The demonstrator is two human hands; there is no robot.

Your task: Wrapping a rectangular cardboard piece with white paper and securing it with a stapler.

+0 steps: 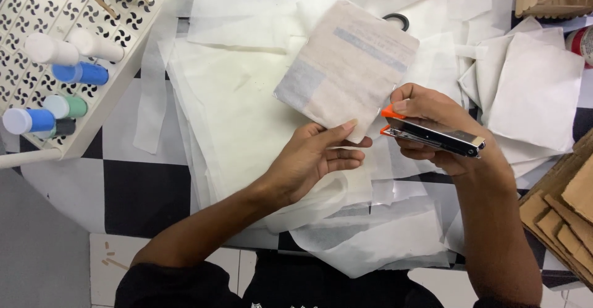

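The left hand [312, 156] holds a flat paper packet [349, 67] by its bottom corner, with the thumb on top and the fingers under it. The packet is pale and a bit see-through, with a grey patch and a grey stripe showing inside. It is tilted, so its long side runs from the bottom left up to the top right, and it is lifted over the bench [145, 178]. The right hand [432, 126] is closed around a stapler [432, 135] (shiny metal on top, orange at the front). The stapler lies almost flat, its long side going left to right, and its orange mouth points left at the packet's lower edge, just beside the left thumb. The two hands are close together but do not touch. Under them lie many loose sheets of thin white paper [247, 110], spread over the black and white squares of the bench. At the top left is a white rack [117, 58] with little paint bottles [80, 73] lying on it, blue, green and white. At the right edge is a pile of brown cardboard [565, 215].
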